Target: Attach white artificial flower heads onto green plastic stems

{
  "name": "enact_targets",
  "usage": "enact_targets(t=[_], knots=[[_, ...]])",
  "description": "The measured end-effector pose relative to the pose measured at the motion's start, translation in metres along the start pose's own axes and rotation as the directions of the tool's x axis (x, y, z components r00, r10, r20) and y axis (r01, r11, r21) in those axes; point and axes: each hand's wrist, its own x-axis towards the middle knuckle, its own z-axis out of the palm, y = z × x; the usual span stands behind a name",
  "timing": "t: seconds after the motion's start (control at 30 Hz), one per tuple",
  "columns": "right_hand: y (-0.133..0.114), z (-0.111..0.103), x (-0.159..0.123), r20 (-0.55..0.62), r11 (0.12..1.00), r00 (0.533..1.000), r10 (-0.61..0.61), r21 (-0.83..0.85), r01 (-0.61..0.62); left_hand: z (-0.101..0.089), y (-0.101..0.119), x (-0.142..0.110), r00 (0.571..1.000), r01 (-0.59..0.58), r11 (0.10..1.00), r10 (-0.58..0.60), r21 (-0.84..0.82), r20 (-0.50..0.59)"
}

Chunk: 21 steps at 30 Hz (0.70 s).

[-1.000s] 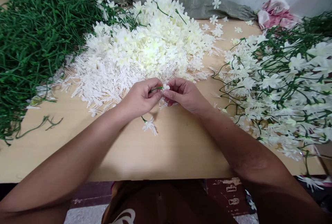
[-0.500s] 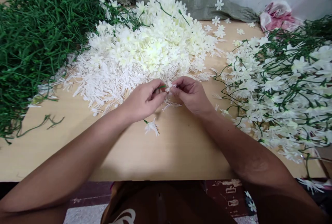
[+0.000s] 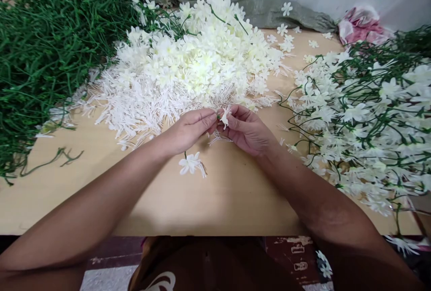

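My left hand point(image 3: 193, 130) is closed on a green artificial flower stem point(image 3: 218, 116), its thumb and fingers pinched near the stem's tip. At that tip sits a small white artificial flower point(image 3: 225, 117), which my right hand point(image 3: 247, 130) pinches from the other side. Below my left hand hangs another white flower point(image 3: 190, 164), with a bit of green stem running up behind the hand. Just beyond my hands lie a heap of white petal pieces point(image 3: 208, 57) and a spread of thin white stamens point(image 3: 141, 102).
Green stems point(image 3: 60, 44) are piled at the left. Stemmed white flowers point(image 3: 367, 116) cover the right side of the wooden table point(image 3: 222, 205). Grey-green cloth point(image 3: 262, 10) runs along the wall, beside a pink-and-white bundle point(image 3: 363, 26). Two loose stem pieces point(image 3: 67, 158) lie front left.
The white flower between my hands has turned and shows more of its petals and stamens. My left fingers have closed in nearer to it. The flower hanging below has swung round, petals showing.
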Motion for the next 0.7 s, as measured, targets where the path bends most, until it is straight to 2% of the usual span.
enact_targets(t=[0.3, 0.53, 0.7], knots=[[-0.0022, 0.0045, -0.0010, -0.007, 0.995, 0.996, -0.086, 0.040, 0.087, -0.0005, -0.0027, -0.0006, 0.998, -0.007, 0.999, 0.009, -0.038, 0.060], [-0.0005, 0.0019, -0.0004, 0.008, 0.995, 0.997, -0.076, -0.059, 0.076, 0.0027, -0.0034, -0.0011, 1.000, 0.019, 0.996, -0.019, -0.083, 0.007], [-0.0021, 0.0017, -0.0002, -0.017, 0.987, 0.992, -0.128, -0.105, 0.126, 0.0031, -0.0029, -0.0021, 1.000, 0.019, 0.996, -0.020, -0.086, -0.008]])
